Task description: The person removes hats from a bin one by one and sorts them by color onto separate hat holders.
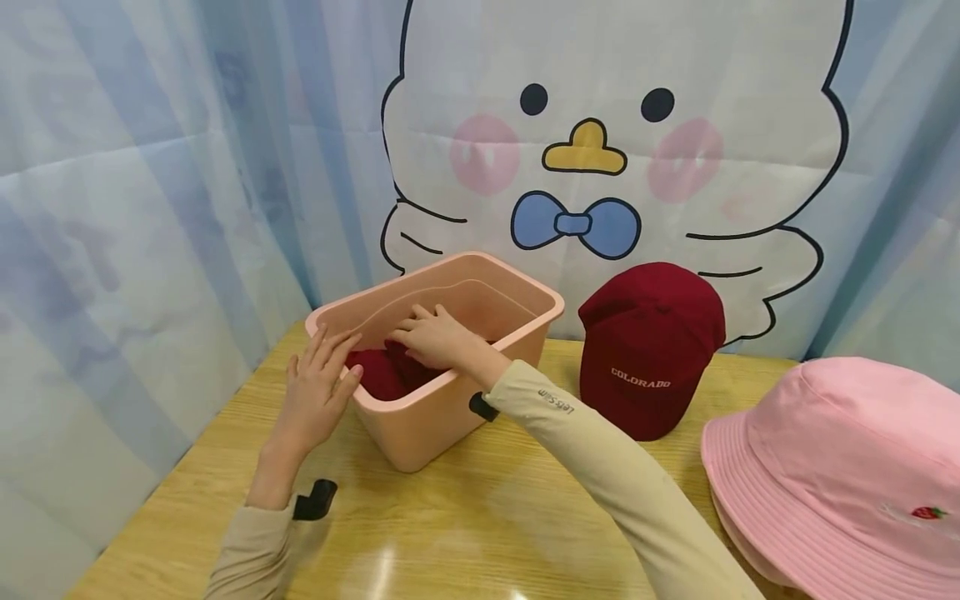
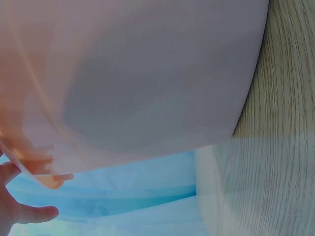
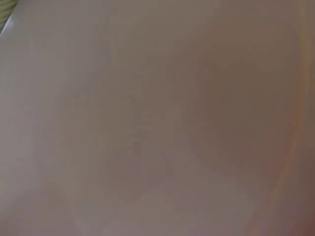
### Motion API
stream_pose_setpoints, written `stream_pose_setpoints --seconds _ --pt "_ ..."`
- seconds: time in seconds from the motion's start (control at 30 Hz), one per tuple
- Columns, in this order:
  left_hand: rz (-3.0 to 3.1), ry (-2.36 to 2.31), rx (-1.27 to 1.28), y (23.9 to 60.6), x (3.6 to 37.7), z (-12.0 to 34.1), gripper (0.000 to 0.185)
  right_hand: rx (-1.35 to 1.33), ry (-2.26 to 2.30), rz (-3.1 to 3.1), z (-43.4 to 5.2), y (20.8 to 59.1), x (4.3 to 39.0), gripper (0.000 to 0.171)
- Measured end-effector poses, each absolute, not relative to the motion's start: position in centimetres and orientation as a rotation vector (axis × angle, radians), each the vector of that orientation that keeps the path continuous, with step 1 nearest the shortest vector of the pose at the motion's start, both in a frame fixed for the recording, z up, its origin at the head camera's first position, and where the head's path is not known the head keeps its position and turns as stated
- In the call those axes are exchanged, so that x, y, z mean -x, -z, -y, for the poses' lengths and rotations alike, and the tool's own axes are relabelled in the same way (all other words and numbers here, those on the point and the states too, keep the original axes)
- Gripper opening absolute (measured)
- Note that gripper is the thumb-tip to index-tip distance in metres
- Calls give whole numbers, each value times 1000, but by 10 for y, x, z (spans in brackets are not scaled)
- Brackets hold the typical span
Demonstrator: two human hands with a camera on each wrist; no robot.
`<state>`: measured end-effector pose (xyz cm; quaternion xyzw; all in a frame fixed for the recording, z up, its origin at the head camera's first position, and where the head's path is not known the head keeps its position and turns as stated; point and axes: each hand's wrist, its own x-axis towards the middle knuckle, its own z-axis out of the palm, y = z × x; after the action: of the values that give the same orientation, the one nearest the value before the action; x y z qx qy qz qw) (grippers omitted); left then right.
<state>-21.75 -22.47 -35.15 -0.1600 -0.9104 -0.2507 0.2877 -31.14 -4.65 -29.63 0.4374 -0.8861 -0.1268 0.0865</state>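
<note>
A pale orange-pink plastic bin [image 1: 442, 429] stands on the table, with dark red fabric [image 1: 381, 377] lying inside at its near left end. My left hand [image 1: 318, 392] is at the bin's left end, fingers reaching over the rim. In the left wrist view, the left thumb [image 2: 37, 213] sticks out straight, apart from the bin wall [image 2: 147, 88]. Over the near rim reaches my right hand [image 1: 442, 340], its fingers spread above and against the dark red fabric. The bin's wall fills the right wrist view, hiding the right fingers there.
A dark red cap [image 1: 652, 350] lettered COLORADO stands right of the bin. Nearer, at the right edge, sits a pink bucket hat [image 1: 847, 467] with a strawberry motif. The wooden table [image 1: 442, 533] meets a curtain [image 1: 150, 250] behind and at left.
</note>
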Motion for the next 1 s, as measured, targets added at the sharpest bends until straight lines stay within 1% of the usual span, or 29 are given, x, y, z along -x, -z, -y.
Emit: stream_pose_setpoints --seconds 0.2,0.4,0.53,0.8,1.0 --pt "2430 673 422 350 218 224 43 -1257 407 2671 48 296 312 35" --pt "2436 667 422 350 217 223 42 -1234 323 2583 46 295 311 22" --pt "2441 674 420 351 217 223 42 -1260 236 2591 39 292 312 17" --pt "2426 693 426 353 218 222 41 -1241 -7 2613 10 270 318 14" --pt "2418 684 436 354 220 224 41 -1190 -141 2552 -22 246 325 20"
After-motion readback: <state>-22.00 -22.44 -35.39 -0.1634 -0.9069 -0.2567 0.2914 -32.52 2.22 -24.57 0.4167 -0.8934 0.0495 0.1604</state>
